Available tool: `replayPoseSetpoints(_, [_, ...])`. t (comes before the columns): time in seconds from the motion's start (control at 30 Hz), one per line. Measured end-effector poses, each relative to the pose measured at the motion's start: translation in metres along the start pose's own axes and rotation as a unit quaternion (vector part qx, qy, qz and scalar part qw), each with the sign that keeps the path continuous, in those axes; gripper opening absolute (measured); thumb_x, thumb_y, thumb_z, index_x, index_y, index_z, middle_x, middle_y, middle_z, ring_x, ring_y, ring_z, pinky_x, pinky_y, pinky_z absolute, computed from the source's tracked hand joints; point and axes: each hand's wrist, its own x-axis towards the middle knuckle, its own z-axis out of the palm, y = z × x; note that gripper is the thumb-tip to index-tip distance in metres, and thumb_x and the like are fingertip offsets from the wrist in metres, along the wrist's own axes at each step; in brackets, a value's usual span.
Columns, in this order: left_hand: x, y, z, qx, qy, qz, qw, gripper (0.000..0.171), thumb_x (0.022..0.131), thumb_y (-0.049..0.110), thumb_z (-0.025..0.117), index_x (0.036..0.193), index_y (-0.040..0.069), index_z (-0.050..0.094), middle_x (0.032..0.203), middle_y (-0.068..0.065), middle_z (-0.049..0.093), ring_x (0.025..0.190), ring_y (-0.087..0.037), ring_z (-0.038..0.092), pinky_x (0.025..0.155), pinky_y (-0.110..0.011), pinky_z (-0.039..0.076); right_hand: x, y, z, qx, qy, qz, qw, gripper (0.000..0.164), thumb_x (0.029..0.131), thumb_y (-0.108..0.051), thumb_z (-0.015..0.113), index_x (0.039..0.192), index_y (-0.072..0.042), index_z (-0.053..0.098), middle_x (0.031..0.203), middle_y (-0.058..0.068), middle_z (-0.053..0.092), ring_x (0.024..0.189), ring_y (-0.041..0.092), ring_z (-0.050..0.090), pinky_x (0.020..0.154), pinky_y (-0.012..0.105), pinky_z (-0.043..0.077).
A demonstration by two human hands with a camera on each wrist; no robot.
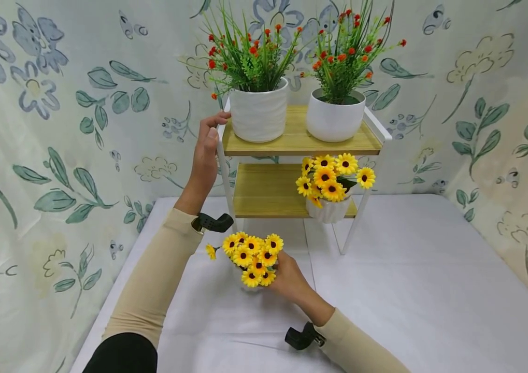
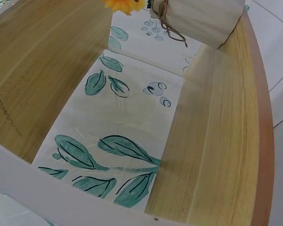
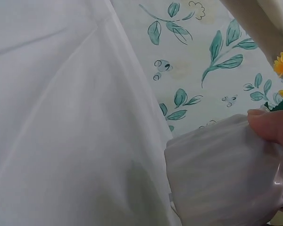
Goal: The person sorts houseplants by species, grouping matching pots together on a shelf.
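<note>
My right hand (image 1: 288, 277) grips a white ribbed flowerpot (image 3: 221, 174) of yellow sunflowers (image 1: 252, 256) in front of a two-tier shelf (image 1: 301, 150). The right wrist view shows the thumb over the pot's rim. Whether its base touches the white cloth cannot be told. My left hand (image 1: 204, 158) holds the shelf's white frame at the upper left corner. Of that hand, only a sliver shows at the edge of the left wrist view. On the lower tier's right side stands another pot of sunflowers (image 1: 329, 178); a twine bow (image 2: 165, 23) hangs on a white pot there.
Two white pots, one left (image 1: 259, 116) and one right (image 1: 336, 119), hold red-flowered grassy plants on the top tier. A white cloth (image 1: 408, 280) covers the table, and leaf-patterned fabric (image 1: 82, 155) surrounds it. Slim white legs (image 1: 354, 228) support the shelf.
</note>
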Motion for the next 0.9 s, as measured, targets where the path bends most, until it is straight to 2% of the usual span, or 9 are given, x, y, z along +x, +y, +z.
replayPoseSetpoints(0.33, [0.000, 0.003, -0.002, 0.001, -0.006, 0.003, 1.0000, 0.056, 0.093, 0.032, 0.029, 0.121, -0.016, 0.034, 0.142, -0.027, 0.035, 0.139, -0.024, 0.027, 0.111, -0.040, 0.021, 0.002, -0.012, -0.017, 0.000, 0.043, 0.037, 0.998, 0.071, 0.075, -0.021, 0.081, 0.136, -0.007, 0.047, 0.129, 0.010, 0.059, 0.117, 0.028, 0.057, 0.093, 0.047, 0.049])
replayPoseSetpoints(0.6, [-0.002, 0.003, -0.003, -0.001, -0.011, -0.019, 0.9998, 0.056, 0.093, 0.033, 0.030, 0.123, -0.015, 0.034, 0.144, -0.025, 0.034, 0.140, -0.024, 0.025, 0.112, -0.043, 0.019, 0.000, -0.019, -0.028, 0.000, 0.052, 0.037, 0.998, 0.076, 0.076, -0.025, 0.081, 0.140, -0.010, 0.042, 0.133, 0.008, 0.056, 0.122, 0.025, 0.054, 0.096, 0.048, 0.046])
replayPoseSetpoints(0.9, [-0.001, 0.003, -0.002, 0.005, -0.013, -0.014, 0.9998, 0.055, 0.093, 0.031, 0.029, 0.123, -0.015, 0.034, 0.144, -0.025, 0.034, 0.140, -0.025, 0.025, 0.112, -0.044, 0.021, 0.000, -0.030, -0.046, -0.033, 0.063, 0.024, 0.997, 0.074, 0.077, -0.031, 0.079, 0.140, -0.018, 0.042, 0.135, 0.001, 0.053, 0.122, 0.020, 0.051, 0.100, 0.047, 0.043])
